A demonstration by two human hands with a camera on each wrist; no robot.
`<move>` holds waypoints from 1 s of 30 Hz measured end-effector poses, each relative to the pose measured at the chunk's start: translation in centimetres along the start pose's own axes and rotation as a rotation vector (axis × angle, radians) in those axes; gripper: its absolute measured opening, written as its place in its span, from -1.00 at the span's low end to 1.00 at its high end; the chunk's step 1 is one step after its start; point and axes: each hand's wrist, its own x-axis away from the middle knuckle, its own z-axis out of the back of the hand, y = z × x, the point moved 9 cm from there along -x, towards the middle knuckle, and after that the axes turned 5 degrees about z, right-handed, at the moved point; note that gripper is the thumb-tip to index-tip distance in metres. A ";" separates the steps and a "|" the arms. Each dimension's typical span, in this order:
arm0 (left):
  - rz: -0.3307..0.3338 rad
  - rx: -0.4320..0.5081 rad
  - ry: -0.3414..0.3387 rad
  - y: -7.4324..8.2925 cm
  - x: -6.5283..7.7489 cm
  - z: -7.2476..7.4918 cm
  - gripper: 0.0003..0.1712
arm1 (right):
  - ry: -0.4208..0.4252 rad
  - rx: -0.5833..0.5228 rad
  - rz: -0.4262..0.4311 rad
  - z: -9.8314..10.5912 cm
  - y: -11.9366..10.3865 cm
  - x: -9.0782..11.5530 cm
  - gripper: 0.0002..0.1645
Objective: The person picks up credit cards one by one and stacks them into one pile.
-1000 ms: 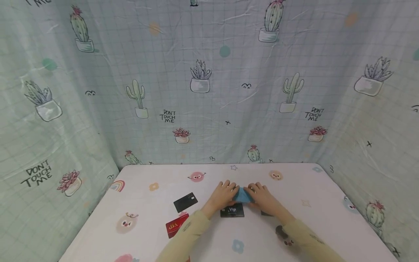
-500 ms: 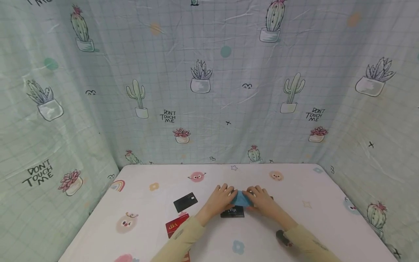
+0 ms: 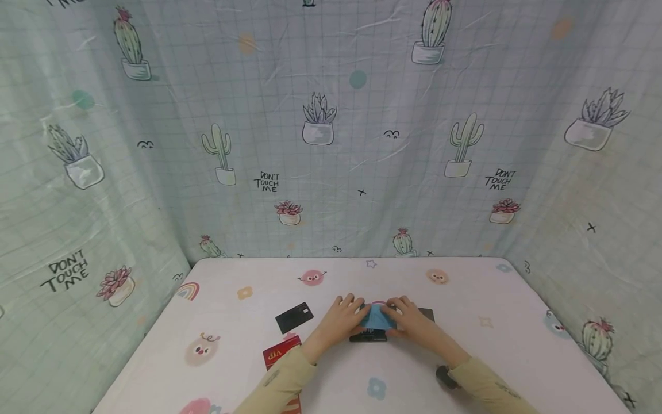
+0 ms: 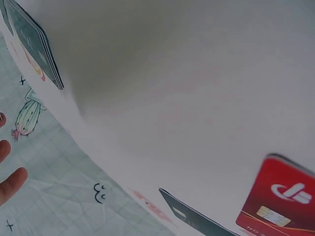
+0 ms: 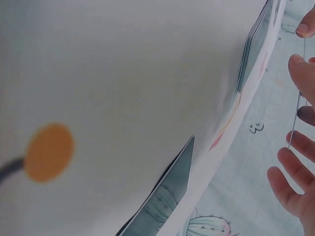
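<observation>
Between both hands a blue card [image 3: 378,317] is held up, tilted, over a stack of black cards [image 3: 368,336] marked Vip. My left hand [image 3: 338,319] pinches its left side; my right hand [image 3: 412,322] pinches its right side. In the right wrist view, fingers [image 5: 295,169] of a hand lie along the card's thin edge [image 5: 294,127]. That view also has the card stack [image 5: 252,49], seen edge-on. The left wrist view catches only some fingertips [image 4: 14,184] at its left edge, with the stack [image 4: 34,42] above them.
A black chip card [image 3: 294,317] lies left of the hands. Nearer are a red VIP card [image 3: 281,349] and another red card [image 3: 293,406], partly under the left sleeve. A dark card [image 3: 427,314] lies behind the right hand. A patterned curtain [image 3: 331,172] stands behind the white table [image 3: 496,351].
Both hands have drawn slightly nearer and left with the blue card, which now hides more of the black stack. The dark card by the right hand shows more.
</observation>
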 end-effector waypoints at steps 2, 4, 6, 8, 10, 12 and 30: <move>-0.002 0.001 -0.006 0.0 0.3 0.1 -0.46 | 0.013 -0.025 0.022 0.1 -0.3 -0.1 -0.34; -0.005 0.012 -0.013 -0.1 0.6 0.2 -0.47 | 0.018 -0.049 0.036 0.2 -0.5 -0.2 -0.34; -0.004 0.030 -0.019 -0.1 0.9 0.3 -0.48 | 0.018 -0.059 0.048 0.2 -0.8 -0.2 -0.34; -0.007 0.043 -0.022 -0.2 1.1 0.4 -0.47 | 0.015 -0.048 0.055 0.2 -1.0 -0.3 -0.34; -0.011 0.050 -0.025 -0.2 1.2 0.4 -0.45 | 0.011 -0.032 0.056 0.2 -1.1 -0.4 -0.35; -0.017 0.053 -0.028 -0.2 1.4 0.3 -0.45 | -0.002 -0.011 0.052 0.1 -1.1 -0.4 -0.35; -0.049 0.040 -0.046 -0.6 3.0 -0.7 -0.45 | -0.137 -0.017 -0.034 -1.4 -1.1 -0.3 -0.40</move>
